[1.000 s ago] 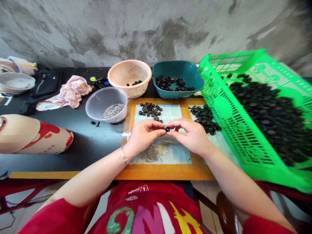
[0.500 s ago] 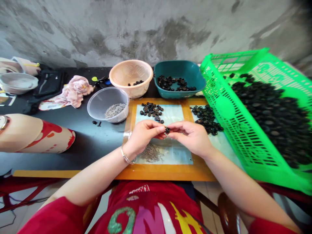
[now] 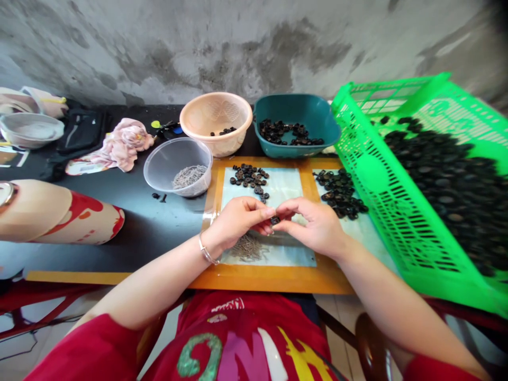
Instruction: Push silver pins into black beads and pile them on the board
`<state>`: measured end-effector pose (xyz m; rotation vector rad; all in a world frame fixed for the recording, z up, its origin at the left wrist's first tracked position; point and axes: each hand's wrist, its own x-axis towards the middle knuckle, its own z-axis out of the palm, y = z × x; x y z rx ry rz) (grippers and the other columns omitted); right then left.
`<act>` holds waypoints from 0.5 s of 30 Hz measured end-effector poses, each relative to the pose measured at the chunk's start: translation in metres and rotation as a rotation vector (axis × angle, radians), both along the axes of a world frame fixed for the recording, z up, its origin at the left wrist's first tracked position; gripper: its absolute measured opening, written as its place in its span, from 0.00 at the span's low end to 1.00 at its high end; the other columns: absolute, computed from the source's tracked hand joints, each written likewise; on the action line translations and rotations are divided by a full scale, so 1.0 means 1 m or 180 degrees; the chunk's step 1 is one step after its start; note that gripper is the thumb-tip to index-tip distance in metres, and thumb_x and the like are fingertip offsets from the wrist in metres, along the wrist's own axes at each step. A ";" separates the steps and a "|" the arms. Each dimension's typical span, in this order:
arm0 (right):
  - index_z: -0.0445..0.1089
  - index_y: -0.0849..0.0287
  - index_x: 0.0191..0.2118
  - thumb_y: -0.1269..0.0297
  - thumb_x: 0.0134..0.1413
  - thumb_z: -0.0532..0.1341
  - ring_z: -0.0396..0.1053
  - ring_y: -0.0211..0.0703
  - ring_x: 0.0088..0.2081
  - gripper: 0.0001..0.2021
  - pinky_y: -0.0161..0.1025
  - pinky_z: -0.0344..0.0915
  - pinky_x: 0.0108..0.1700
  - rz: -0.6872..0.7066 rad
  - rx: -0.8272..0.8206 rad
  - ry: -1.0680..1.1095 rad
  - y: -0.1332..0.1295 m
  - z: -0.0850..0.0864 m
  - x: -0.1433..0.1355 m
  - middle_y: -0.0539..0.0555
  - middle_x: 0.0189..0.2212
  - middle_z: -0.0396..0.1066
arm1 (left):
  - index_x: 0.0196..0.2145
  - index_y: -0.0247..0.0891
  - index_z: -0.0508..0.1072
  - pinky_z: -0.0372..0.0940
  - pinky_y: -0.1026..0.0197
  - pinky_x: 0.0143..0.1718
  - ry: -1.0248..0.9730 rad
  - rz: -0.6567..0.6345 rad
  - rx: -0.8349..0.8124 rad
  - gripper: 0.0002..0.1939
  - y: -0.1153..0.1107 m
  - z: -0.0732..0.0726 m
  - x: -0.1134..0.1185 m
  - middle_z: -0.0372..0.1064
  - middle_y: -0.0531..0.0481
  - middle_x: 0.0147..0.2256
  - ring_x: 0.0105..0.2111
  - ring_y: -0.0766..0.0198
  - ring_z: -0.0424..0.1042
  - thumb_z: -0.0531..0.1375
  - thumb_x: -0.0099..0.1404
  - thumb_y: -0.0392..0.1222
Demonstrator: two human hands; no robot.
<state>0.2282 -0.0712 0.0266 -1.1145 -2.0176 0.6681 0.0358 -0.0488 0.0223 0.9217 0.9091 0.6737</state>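
Over the taped work mat point(image 3: 286, 185), my left hand point(image 3: 242, 222) and my right hand point(image 3: 313, 222) meet fingertip to fingertip. Between them is a small black part point(image 3: 275, 219), pinched by the fingers of both; its exact shape is partly hidden. Under my left hand lies a heap of thin metal pins point(image 3: 248, 247). Just beyond the hands sits a pile of small round black pieces with holes point(image 3: 250, 176). To the right, beside the crate, is another pile of black parts point(image 3: 342, 193).
A clear bowl of silvery pins point(image 3: 190, 175), a peach bowl point(image 3: 216, 114) and a teal basin point(image 3: 297, 106) holding black pieces stand behind the mat. A green crate point(image 3: 369, 169) full of black parts fills the right. A tumbler point(image 3: 95, 217) and a pink cloth point(image 3: 127, 143) are left.
The black part has turned in my fingers and sits slightly lower. Both hands stay together in nearly the same place; the whole view has shifted a little.
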 end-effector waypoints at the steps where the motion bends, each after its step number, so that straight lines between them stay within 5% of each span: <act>1: 0.75 0.55 0.40 0.55 0.57 0.65 0.75 0.41 0.31 0.10 0.37 0.72 0.35 0.0038 0.0037 -0.0047 0.001 0.000 0.000 0.51 0.32 0.78 | 0.23 0.34 0.75 0.69 0.65 0.25 0.0047 -0.0002 0.0038 0.20 0.000 0.000 0.000 0.73 0.50 0.19 0.19 0.67 0.72 0.74 0.45 0.54; 6: 0.74 0.57 0.49 0.57 0.59 0.65 0.74 0.39 0.30 0.15 0.37 0.72 0.38 0.0316 0.0351 -0.0296 0.003 -0.003 0.003 0.53 0.36 0.79 | 0.23 0.35 0.75 0.68 0.65 0.24 0.0272 0.0012 0.0279 0.19 0.000 -0.001 -0.001 0.73 0.50 0.18 0.19 0.66 0.71 0.72 0.48 0.55; 15: 0.77 0.54 0.45 0.57 0.60 0.64 0.73 0.37 0.28 0.11 0.34 0.69 0.34 0.0436 0.0307 -0.0321 0.003 -0.002 0.003 0.50 0.30 0.77 | 0.21 0.36 0.74 0.67 0.66 0.23 0.0605 0.0091 0.0464 0.20 -0.002 0.000 0.000 0.73 0.49 0.17 0.18 0.66 0.71 0.71 0.50 0.55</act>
